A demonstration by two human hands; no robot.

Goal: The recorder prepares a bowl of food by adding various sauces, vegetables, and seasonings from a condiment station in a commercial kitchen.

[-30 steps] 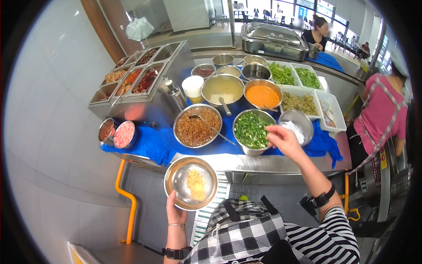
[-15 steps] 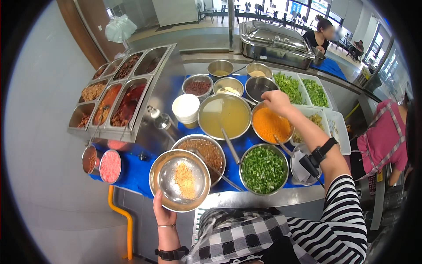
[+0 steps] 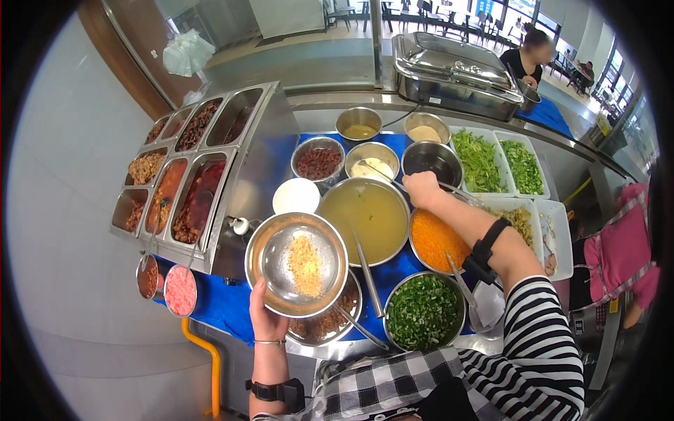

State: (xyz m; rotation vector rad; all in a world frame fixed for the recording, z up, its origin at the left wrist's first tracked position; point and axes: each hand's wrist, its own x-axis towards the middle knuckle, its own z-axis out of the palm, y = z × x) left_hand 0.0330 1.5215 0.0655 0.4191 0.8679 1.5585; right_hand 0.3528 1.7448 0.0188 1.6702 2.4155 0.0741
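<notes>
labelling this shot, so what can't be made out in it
Head view:
Left hand: most fingers hidden under the steel bowl.
Brown food: partly covered by that bowl.
Right hand: fingertips hidden by its own back, hold unclear.
Pink-shirted worker: head lost past the dark rim.

Blue-covered counter (image 3: 226, 310) under steel bowls (image 3: 370, 148)

On my feed I see a round, shiny steel bowl (image 3: 272, 268) resting open side up in the left fingers (image 3: 259, 296), loose golden crumbs (image 3: 305, 268) just right of its middle, and a thin metal utensil (image 3: 383, 172) slanting from the right fingers (image 3: 419, 185) into a smaller steel bowl (image 3: 372, 149) of creamy white paste (image 3: 363, 170).
</notes>
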